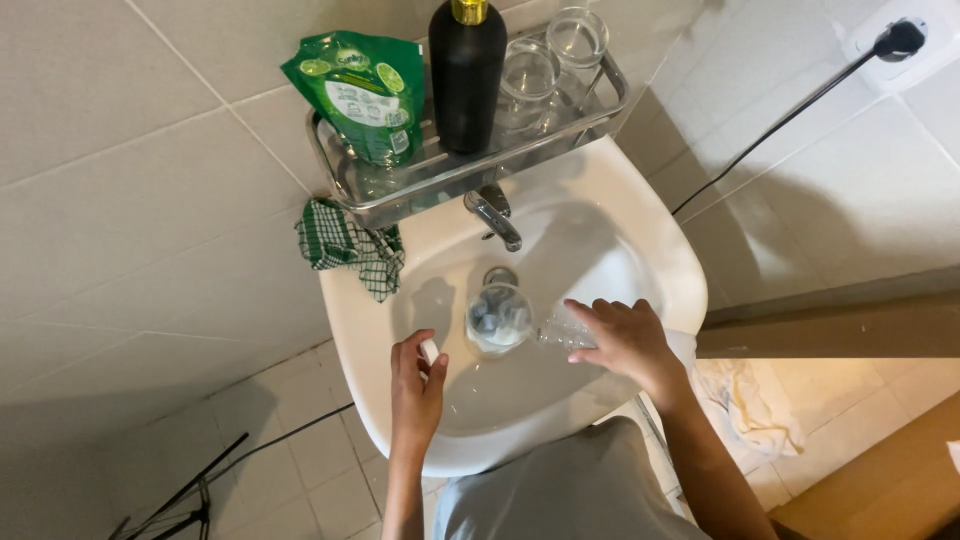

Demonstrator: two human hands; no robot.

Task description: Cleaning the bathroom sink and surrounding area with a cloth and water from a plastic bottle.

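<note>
My right hand (625, 340) grips a clear plastic bottle (560, 332) tilted over the white sink (640, 255), its mouth pointing at a clear drinking glass (498, 316) that stands in the basin just below the chrome tap (495, 215). The glass appears to hold some water. My left hand (417, 385) hovers over the basin's left side, its fingers pinching a small white cap (429, 349).
A metal shelf (470, 170) above the sink carries a green refill pouch (362, 95), a black bottle (466, 75) and two empty glasses (555, 60). A green checked cloth (350, 248) hangs at the left. A black cable (780, 120) runs to a wall socket.
</note>
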